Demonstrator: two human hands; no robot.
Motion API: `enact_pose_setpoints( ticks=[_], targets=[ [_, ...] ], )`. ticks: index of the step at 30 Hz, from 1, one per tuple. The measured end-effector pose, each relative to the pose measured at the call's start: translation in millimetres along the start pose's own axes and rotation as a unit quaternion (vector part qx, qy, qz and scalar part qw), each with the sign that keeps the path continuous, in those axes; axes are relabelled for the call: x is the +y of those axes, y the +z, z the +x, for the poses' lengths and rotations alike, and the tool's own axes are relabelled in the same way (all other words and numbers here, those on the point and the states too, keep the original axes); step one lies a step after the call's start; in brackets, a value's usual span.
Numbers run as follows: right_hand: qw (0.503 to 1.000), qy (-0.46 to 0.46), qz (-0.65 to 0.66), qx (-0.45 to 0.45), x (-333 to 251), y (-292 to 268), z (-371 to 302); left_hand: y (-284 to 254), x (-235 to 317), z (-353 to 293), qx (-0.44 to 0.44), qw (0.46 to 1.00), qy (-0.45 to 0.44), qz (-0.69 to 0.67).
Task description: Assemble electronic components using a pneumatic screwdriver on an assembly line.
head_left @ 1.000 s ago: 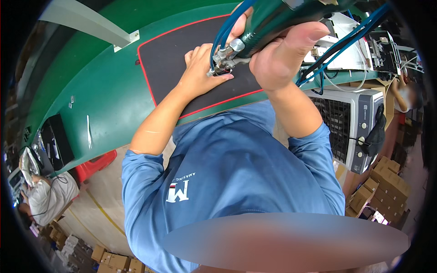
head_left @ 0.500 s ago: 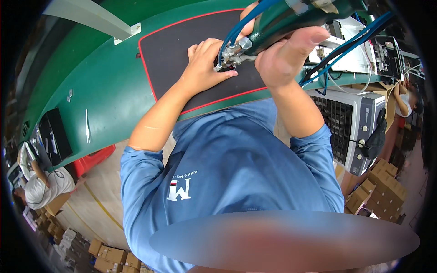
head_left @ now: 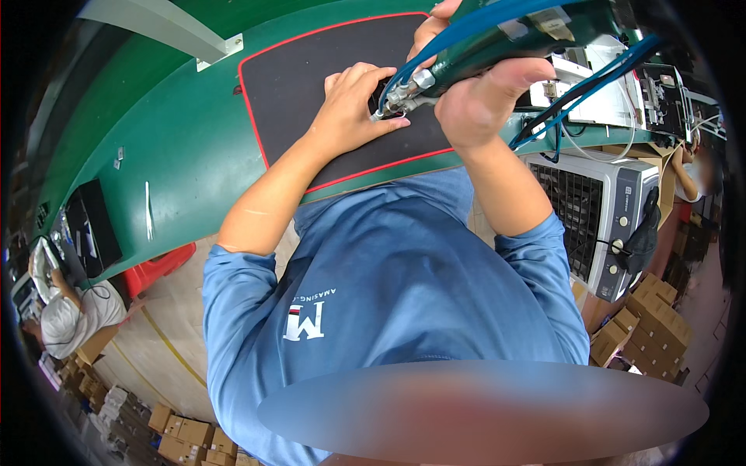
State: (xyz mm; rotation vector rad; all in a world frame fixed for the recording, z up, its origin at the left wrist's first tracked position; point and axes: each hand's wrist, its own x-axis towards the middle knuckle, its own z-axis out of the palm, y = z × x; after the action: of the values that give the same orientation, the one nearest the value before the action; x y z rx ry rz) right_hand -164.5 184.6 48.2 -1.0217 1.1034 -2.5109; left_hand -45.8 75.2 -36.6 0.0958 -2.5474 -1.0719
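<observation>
My right hand (head_left: 478, 109) is wrapped round a dark green cylindrical power tool (head_left: 486, 58), thumb along its near side. The tool is tilted, its metal tip (head_left: 402, 92) pointing down and to the left. Blue hoses (head_left: 458, 33) run along it. At the tip, my left hand (head_left: 346, 109) is closed on a small dark part (head_left: 378, 92), thumb on the near side and fingers on the far side. Most of that part is hidden by fingers and tip, so its kind cannot be told. Both hands are above a black mat (head_left: 291, 93) with a red edge.
The mat lies on a green workbench (head_left: 186, 167). A metal bracket leg (head_left: 175, 31) stands at upper left, a black box (head_left: 93, 229) at the left end. An air cooler (head_left: 598, 217) is by my right side. Other people sit at far left and far right.
The tool and its blue hoses have shifted slightly, with a hose now lying lower across the green body. My left forefinger reaches a little further round the part. Both grips are kept.
</observation>
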Motion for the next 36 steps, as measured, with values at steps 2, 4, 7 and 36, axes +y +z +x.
enact_pose_setpoints(
  ticks=[2, 4, 7, 36],
  targets=[
    [1.0, 0.0, 0.018, -0.019, -1.0, 1.9, 3.1, 1.7, -1.5, 0.5, -0.004, 1.0, 0.005, 0.007],
    [0.996, 0.032, -0.069, 0.05, -8.2, 10.1, 5.4, 5.0, -1.4, 0.4, 0.009, 1.0, 0.0, -0.018],
    [0.995, 0.011, -0.008, -0.103, -68.8, 33.2, 41.0, 2.7, 2.1, -2.9, 0.025, 0.999, 0.011, 0.024],
    [0.997, -0.018, -0.066, 0.023, -75.5, 74.7, 57.2, 3.6, 3.5, -2.4, 0.038, 0.998, 0.03, 0.03]
  ],
)
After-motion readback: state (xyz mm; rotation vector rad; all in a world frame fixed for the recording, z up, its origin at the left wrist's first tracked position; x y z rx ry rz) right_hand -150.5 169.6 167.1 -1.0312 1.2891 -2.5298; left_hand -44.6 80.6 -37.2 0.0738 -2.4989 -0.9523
